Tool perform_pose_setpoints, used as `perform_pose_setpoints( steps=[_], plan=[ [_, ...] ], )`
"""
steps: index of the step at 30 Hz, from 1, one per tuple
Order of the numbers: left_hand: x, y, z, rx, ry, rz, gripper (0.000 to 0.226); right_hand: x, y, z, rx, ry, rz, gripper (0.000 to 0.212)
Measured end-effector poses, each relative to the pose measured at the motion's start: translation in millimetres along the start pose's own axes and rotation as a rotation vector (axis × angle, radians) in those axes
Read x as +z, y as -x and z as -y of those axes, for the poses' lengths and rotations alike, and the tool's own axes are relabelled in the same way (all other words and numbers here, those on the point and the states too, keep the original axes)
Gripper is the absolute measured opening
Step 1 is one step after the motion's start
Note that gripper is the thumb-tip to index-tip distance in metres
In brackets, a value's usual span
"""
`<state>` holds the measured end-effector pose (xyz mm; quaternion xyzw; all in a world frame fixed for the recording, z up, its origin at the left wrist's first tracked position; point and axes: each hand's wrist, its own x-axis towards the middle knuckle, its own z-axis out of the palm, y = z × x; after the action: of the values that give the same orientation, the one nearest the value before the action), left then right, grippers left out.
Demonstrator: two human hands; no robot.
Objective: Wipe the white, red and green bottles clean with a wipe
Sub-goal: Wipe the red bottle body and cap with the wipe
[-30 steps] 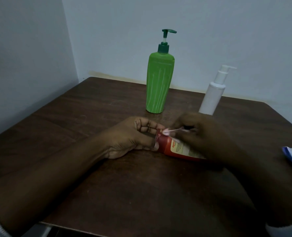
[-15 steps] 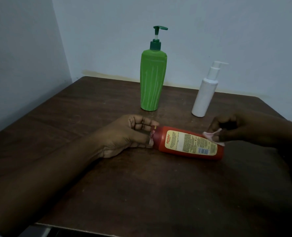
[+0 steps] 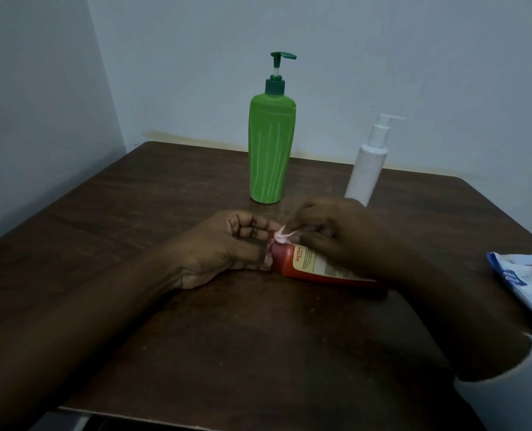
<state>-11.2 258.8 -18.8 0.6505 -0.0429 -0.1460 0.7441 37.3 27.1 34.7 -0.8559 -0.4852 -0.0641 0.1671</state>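
The red bottle (image 3: 308, 264) lies on its side on the dark wooden table (image 3: 165, 213), cap end to the left. My left hand (image 3: 227, 247) pinches its cap between thumb and fingers. My right hand (image 3: 336, 231) lies over the bottle's body and pinches a small white wipe (image 3: 285, 235), which touches the bottle near its neck. Behind them stand the green pump bottle (image 3: 271, 150) and, to its right, the white pump bottle (image 3: 367, 166), both upright and untouched. My right hand hides the white bottle's base.
A blue and white wipe packet (image 3: 526, 281) lies at the table's right edge. Pale walls close in behind and to the left of the table. The table's near edge runs below my forearms.
Half a second ago my right hand held the wipe at the bottle's base end on the right. It has swept back left along the bottle to the neck. My left hand stays on the cap.
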Motion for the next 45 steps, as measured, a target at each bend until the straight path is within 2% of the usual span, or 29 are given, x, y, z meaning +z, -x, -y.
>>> perform_pose_setpoints(
  steps=[2,5,8,15,23,27,29,33,36,38,41,45],
  plan=[
    [1.2,0.3,-1.6,-0.003,-0.001,-0.012,0.053,-18.5,12.7,-12.6,0.104,-0.048,0.1,0.026],
    [-1.7,3.4,-2.4,0.003,0.022,-0.031,0.051,-42.8,33.0,-38.3,0.275,-0.145,0.297,0.012],
    [-5.6,5.7,-3.3,-0.018,0.046,-0.004,0.054,-57.4,48.3,-55.7,0.35,-0.218,0.377,0.015],
    [-0.4,2.6,-4.1,-0.011,-0.044,0.015,0.068,-61.6,58.0,-64.2,0.37,-0.198,0.399,0.017],
    [7.6,5.7,-2.6,-0.05,0.069,-0.005,0.059,-56.4,61.4,-52.8,0.301,-0.217,0.469,0.026],
    [7.7,6.0,-7.5,-0.045,0.075,-0.016,0.056,-47.6,47.7,-30.4,0.209,-0.204,0.398,0.018],
    [7.9,6.1,-6.9,-0.038,0.075,-0.011,0.051,-36.6,37.6,-13.9,0.131,-0.174,0.26,0.01],
    [5.8,5.6,-4.4,-0.005,0.044,-0.002,0.041,-1.7,15.0,17.0,-0.017,-0.066,-0.026,0.012],
    [5.6,4.5,-5.1,0.0,0.039,-0.019,0.043,2.8,7.4,21.1,-0.087,0.002,-0.082,0.009],
    [7.2,4.4,-5.6,-0.007,0.027,-0.021,0.045,-11.4,12.7,14.9,-0.052,-0.045,-0.004,0.009],
    [7.4,5.4,-6.8,-0.024,0.026,-0.032,0.042,-36.0,29.2,-6.9,0.108,-0.068,0.202,0.013],
    [6.3,7.8,-7.5,-0.031,0.02,-0.044,0.031,-62.2,52.5,-40.7,0.262,-0.138,0.354,0.027]
  ],
)
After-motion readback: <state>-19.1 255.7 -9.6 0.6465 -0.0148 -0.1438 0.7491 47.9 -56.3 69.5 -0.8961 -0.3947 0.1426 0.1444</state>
